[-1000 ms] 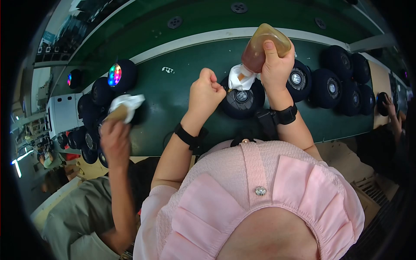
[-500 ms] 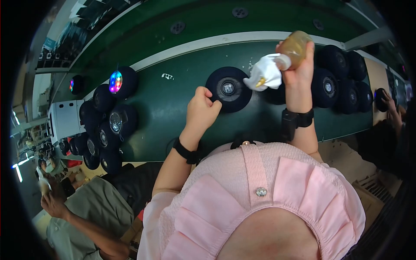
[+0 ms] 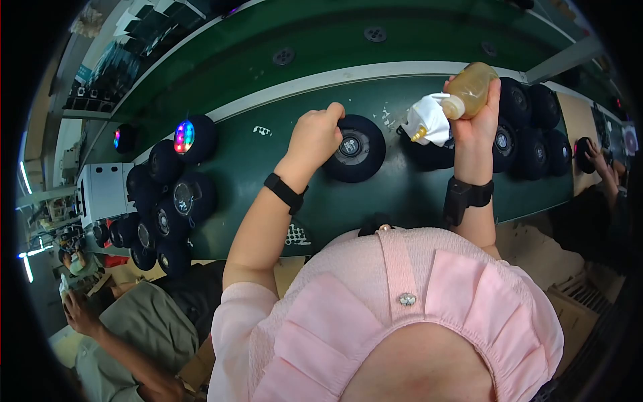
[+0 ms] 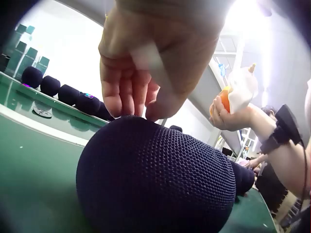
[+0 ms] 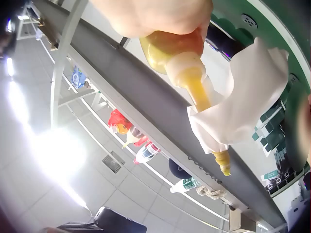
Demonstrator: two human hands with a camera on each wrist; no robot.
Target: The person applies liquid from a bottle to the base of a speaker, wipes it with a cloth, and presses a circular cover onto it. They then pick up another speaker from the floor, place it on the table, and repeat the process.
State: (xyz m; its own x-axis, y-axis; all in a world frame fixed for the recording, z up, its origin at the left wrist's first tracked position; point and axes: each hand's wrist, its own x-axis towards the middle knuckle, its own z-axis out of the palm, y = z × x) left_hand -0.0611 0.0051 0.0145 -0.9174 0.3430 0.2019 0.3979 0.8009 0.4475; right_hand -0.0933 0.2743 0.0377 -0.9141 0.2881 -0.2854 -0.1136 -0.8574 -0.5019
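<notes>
My left hand (image 3: 311,141) is at the left edge of a round speaker (image 3: 372,161) covered in dark navy mesh, its ringed face turned up. In the left wrist view, the thumb and fingertips pinch the speaker's top edge. My right hand (image 3: 479,130) grips a squeeze bottle (image 3: 474,84) of amber liquid to the right, held above the bench. A white cloth (image 3: 429,117) is wrapped about its nozzle, and the yellowish tip (image 5: 222,162) pokes out below, away from the speaker.
Another speaker (image 3: 429,157) sits under the bottle, with several more (image 3: 532,151) to its right. At the left, a cluster of speakers (image 3: 164,218) includes one with coloured lights (image 3: 185,137). A seated person (image 3: 134,335) is at the lower left. A pale ledge (image 3: 321,80) borders the green bench.
The bottle's tip has left the speaker's face, and my right hand has carried it right. My left hand has shifted up along the speaker's left edge. The neighbour's arm has drawn back from the bench.
</notes>
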